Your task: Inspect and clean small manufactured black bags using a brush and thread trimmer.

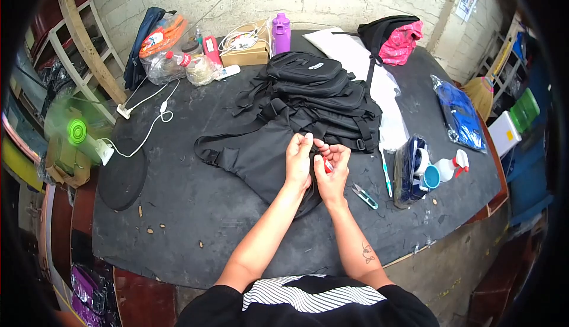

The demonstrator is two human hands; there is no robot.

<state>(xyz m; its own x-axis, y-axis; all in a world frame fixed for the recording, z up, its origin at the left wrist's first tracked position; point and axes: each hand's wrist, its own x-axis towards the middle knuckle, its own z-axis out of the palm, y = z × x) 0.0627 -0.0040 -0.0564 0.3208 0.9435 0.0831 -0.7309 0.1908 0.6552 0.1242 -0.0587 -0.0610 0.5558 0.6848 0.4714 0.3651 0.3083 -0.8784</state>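
My left hand [299, 162] and my right hand [332, 171] are close together over a black fabric sling bag [255, 158] lying on the table. The left fingers pinch a black part of the bag at its right edge; exactly which part is hidden. Within my right hand's curled fingers a small red object [328, 165] shows, its shape mostly covered. A strap with a buckle [211, 156] loops out at the bag's left. Behind it lies a pile of black backpacks [320, 87]. Thread snips [365, 196] and a teal-and-white toothbrush [386, 173] rest right of my hands.
A clear-wrapped dark container [409, 179], a blue tape roll [431, 176] and a spray bottle [453, 166] stand at the right. A purple bottle [281, 33] and a cardboard box [246, 53] are at the back. A white cable [155, 119] trails across the left.
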